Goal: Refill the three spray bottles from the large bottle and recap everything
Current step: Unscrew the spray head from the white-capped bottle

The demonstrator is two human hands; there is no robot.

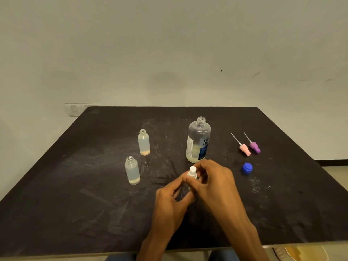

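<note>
Both my hands meet near the table's front middle on a small spray bottle. My left hand (172, 201) wraps its body, which is mostly hidden. My right hand (212, 182) pinches its white spray cap (193, 171) at the neck. The large clear bottle (198, 141) with a blue label stands uncapped just behind my hands. Two small frosted bottles stand open to the left, one nearer (132, 170) and one farther (144, 142), each with a little liquid at the bottom. The blue cap (247, 168) lies to the right. A pink sprayer (244, 148) and a purple sprayer (254, 146) lie beyond it.
The black table (75, 194) is scuffed with pale marks. Its far edge meets a grey wall with a switch plate (74, 110) at the left. A bit of floor shows past the right edge.
</note>
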